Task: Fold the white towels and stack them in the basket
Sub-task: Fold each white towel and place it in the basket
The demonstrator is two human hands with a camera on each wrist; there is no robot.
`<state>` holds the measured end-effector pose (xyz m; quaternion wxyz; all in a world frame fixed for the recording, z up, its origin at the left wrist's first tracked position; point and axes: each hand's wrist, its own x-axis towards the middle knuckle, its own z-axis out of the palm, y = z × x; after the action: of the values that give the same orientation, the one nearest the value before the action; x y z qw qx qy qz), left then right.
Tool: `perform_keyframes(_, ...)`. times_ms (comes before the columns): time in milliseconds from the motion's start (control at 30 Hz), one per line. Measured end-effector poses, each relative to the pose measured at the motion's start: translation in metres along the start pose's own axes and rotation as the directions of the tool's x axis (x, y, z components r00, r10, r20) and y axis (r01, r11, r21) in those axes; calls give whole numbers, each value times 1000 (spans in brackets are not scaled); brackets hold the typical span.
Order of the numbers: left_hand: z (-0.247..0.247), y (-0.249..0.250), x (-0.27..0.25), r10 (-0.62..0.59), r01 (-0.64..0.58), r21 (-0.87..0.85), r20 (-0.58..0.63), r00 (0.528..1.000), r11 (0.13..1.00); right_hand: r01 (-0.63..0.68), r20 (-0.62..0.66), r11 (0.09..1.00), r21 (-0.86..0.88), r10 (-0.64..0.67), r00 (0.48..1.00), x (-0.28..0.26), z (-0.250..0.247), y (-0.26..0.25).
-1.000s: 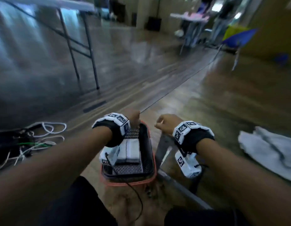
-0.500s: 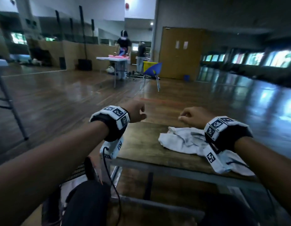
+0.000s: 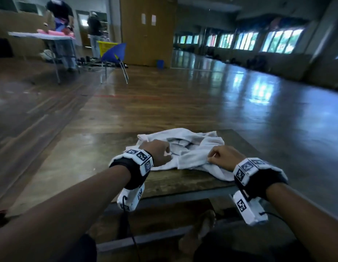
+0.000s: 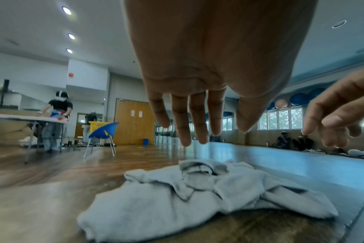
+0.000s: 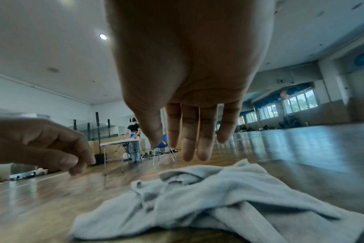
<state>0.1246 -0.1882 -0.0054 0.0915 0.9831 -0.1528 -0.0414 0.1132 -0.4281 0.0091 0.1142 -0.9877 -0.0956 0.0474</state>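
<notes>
Big hall with a shiny wood floor (image 3: 164, 103), windows (image 3: 278, 40) down the right wall, a brown double door (image 3: 147, 31) at the back.

Far off on the left, a long table (image 3: 43, 37) with 2 people standing near it, one (image 3: 59, 14) bent over pink things, the other (image 3: 94, 29) by a yellow bin (image 3: 105, 47). Just in front of the bin, a blue chair (image 3: 114, 53) on thin metal legs.

Close by, a wooden counter (image 3: 100, 157) with a metal edge. On top of it, toward the right side, a white towel (image 3: 191, 154) in a crumpled heap, not folded, part of it hanging a little over the near edge. No basket in sight in any view.

Over the near part of the towel, both hands. Left hand (image 3: 159, 154) above the towel's left side, fingers (image 4: 197, 125) loose and pointing down, spread a bit, gripping nothing in the left wrist view. Right hand (image 3: 222, 156) above the towel's right side, fingers (image 5: 189, 139) also hanging loose and a bit apart, holding nothing. Touching the cloth or not, hard to tell from the head view.

On each wrist, a black band (image 3: 135, 173) with white marked blocks.

Under the counter, a bare foot (image 3: 200, 231).
</notes>
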Motion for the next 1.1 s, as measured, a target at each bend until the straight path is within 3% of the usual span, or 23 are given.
perform_keyframes(100,38,8,42,44,-44,-32,10,999,999,-54,30,998,-23,55,998,29,32,26)
perform_keyframes(300,97,31,96,320,-307,136,-84,944,942,30,-113,973,-228,-57,992,84,85,51)
perform_keyframes(400,110,35,115,295,-279,196,-55,954,940,41,-170,948,-317,-99,980,103,109,56)
perform_keyframes(567,117,29,133,257,-249,74,-144,955,966,45,-297,979,-198,-104,949,108,127,66)
perform_keyframes(800,105,42,118,342,-347,26,-259,903,938,11,-314,964,-265,-97,944,86,105,60)
perform_keyframes(933,70,52,102,385,-389,56,-319,866,920,-15,-292,995,-94,-13,956,72,76,66)
perform_keyframes(1100,18,49,81,480,-433,209,-343,807,877,-124,-377,988,88,148,914,51,32,89)
